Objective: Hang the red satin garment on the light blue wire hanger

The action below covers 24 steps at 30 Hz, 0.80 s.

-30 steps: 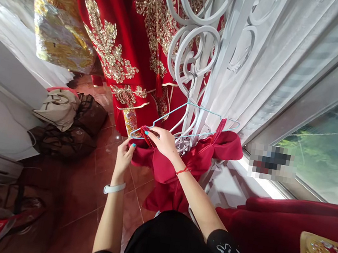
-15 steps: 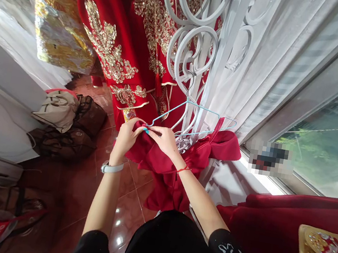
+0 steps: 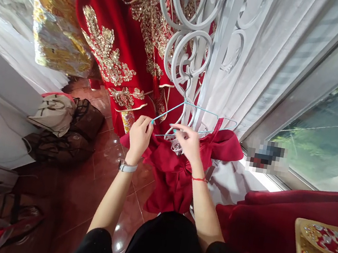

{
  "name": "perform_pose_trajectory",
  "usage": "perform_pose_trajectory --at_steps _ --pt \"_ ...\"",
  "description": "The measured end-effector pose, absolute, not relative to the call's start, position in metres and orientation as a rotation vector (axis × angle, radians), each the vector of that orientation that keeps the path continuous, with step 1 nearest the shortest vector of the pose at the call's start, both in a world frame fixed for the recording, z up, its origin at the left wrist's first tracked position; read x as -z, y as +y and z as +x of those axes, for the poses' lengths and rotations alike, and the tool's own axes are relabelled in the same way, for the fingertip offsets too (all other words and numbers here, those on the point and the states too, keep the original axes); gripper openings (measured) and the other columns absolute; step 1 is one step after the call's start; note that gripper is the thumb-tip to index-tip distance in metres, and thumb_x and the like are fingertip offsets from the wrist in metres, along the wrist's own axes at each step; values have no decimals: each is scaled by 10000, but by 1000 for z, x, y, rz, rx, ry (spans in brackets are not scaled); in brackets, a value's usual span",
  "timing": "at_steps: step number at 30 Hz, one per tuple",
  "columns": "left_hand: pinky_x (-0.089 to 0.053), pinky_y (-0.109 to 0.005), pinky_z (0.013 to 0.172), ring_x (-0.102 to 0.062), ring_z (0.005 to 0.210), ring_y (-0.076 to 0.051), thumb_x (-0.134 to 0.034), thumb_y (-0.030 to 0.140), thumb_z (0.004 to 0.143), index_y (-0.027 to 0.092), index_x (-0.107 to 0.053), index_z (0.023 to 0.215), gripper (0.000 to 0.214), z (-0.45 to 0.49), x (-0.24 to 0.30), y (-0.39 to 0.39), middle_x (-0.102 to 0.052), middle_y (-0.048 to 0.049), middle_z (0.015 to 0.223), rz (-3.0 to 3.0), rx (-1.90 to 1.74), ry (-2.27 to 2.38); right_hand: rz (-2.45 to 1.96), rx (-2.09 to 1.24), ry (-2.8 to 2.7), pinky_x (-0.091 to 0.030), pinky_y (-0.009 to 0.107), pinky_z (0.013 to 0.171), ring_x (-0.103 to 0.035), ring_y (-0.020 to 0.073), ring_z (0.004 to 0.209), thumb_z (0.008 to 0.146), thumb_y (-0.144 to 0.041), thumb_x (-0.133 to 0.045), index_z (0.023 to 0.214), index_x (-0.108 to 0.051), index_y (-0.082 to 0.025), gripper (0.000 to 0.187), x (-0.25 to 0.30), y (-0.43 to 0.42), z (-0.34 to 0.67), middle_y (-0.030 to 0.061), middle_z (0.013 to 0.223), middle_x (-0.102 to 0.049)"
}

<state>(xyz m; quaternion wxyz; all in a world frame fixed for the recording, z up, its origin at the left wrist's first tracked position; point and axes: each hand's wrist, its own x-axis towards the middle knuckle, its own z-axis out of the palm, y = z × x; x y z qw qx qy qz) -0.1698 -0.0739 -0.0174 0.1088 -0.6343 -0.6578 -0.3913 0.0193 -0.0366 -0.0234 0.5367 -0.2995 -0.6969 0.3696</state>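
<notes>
A dark red dress (image 3: 167, 184) with ruffled shoulders hangs from a thin light blue clothes hanger (image 3: 169, 110). The hanger's hook is on the white scrollwork rack. At the hanger's left end, my left hand (image 3: 141, 134) is closed, thumb pressed against the wire, with red fabric around and below it. My right hand (image 3: 188, 143) hovers over the dress's neckline beside the lower wire, its thumb and forefinger apart and nothing visible between them. On the hanger's right side a red strap (image 3: 217, 128) is looped over the wire. My left palm is hidden.
Red garments with gold beading (image 3: 111, 61) hang beyond the white metal rack (image 3: 214, 65). A window (image 3: 334, 124) and white curtain (image 3: 264, 60) are on the right, above more red cloth (image 3: 258, 215). Bags (image 3: 79, 146) rest on the tiled floor (image 3: 107, 163) at left.
My right hand has let go near the hanger's left end and moved right, fingers parting. My left hand has shifted slightly right along the wire. The dress still hangs there.
</notes>
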Motion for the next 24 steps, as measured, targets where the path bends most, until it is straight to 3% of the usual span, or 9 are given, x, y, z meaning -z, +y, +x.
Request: perform_pose_trajectory --at_steps 3,6,9,12,16,19,22,24 --pt "-460 -344 858 -616 928 -223 -367 247 1025 195 -628 925 285 -172 26 -68 -666 -89 993 -1855 1280 -1905 -1045 -322 -1360 -480 418 1039 -658 242 1043 830 -156 -521 894 -753 -209 247 38 -35 82 93 1008 -747" --pt "-476 -364 897 -612 958 -227 -395 242 1002 192 -617 964 231 -169 30 -66 -664 -94 1003 -1806 1397 -1843 -1327 -97 -1239 -401 511 1136 -579 287 1216 824 -235 -579 1000 -741 -215 240 66 -24 137 117 1180 -701" --pt "-466 -422 998 -598 1071 -251 -456 217 955 175 -606 1065 191 -156 32 -65 -641 -129 1095 -1602 1537 -1691 -1261 -402 -1307 -438 485 1121 -585 261 1256 871 -361 -577 1251 -664 -220 415 91 -14 168 130 1335 -654" --pt "-439 -481 1065 -589 1135 -272 -512 204 914 190 -625 1085 206 -134 25 -60 -635 -128 1135 -1686 1455 -1539 -1142 -650 -1295 -481 429 1083 -625 230 1212 890 -424 -572 1341 -607 -227 494 102 -13 181 139 1360 -650" --pt "-386 -501 1170 -512 1341 -288 -534 227 928 215 -632 1238 326 -95 -8 -45 -623 -117 1318 -2113 1090 -1356 -1112 -718 -1389 -505 415 1048 -650 225 1139 882 -459 -616 1234 -667 -242 417 94 -21 196 119 1303 -677" --pt "-260 -597 1242 -407 1466 -331 -534 290 960 213 -563 1396 443 -63 -29 -33 -567 -135 1451 -2298 779 -1314 -1125 -700 -1483 -521 397 1020 -645 231 1165 865 -452 -648 1098 -720 -250 317 84 -29 208 101 1326 -641" --pt "-231 -642 1236 -418 1461 -351 -473 287 1003 196 -551 1426 440 -35 -34 -27 -589 -164 1414 -2323 614 -1356 -1090 -751 -1623 -490 389 1063 -607 233 1256 857 -424 -671 1117 -726 -270 308 76 -32 216 81 1373 -616" --pt "-265 -623 1224 -486 1395 -344 -457 261 1012 195 -587 1387 402 -21 -31 -26 -633 -164 1323 -2297 590 -1386 -1065 -806 -1674 -483 404 1064 -644 238 1182 843 -406 -681 1064 -731 -248 276 71 -30 217 81 1244 -693"
